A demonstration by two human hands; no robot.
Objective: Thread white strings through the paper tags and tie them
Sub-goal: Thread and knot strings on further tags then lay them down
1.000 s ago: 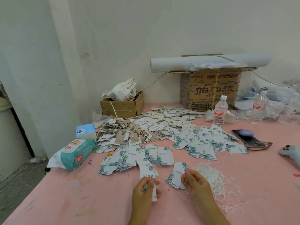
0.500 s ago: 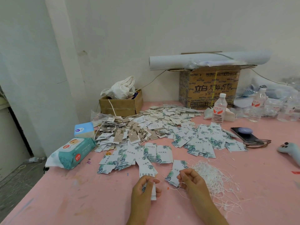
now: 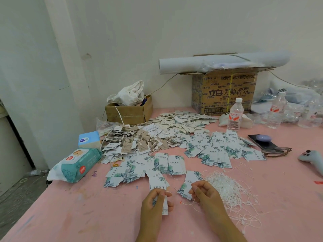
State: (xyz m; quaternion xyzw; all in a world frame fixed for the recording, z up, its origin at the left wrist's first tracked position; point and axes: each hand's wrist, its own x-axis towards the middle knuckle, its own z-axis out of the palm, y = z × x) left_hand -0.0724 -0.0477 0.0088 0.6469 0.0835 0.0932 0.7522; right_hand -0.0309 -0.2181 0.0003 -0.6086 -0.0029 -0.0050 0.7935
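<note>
Peeking from left hand (image 3: 153,201), leaf-printed white tag (image 3: 165,206).

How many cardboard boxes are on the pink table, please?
2: a small open box at the back left, and a larger printed box right of it under a paper roll; others could hide behind clutter.

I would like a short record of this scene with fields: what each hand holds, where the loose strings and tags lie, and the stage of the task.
left hand: grips a paper tag
right hand: pinches a white string that runs toward the left hand
string pile: loose on the pink table, beside the right hand
leaf-print tags: spread beyond the hands
brown tags: heaped farther back, near the small box
stage: threading; whether the string is through the hole cannot be seen
</note>
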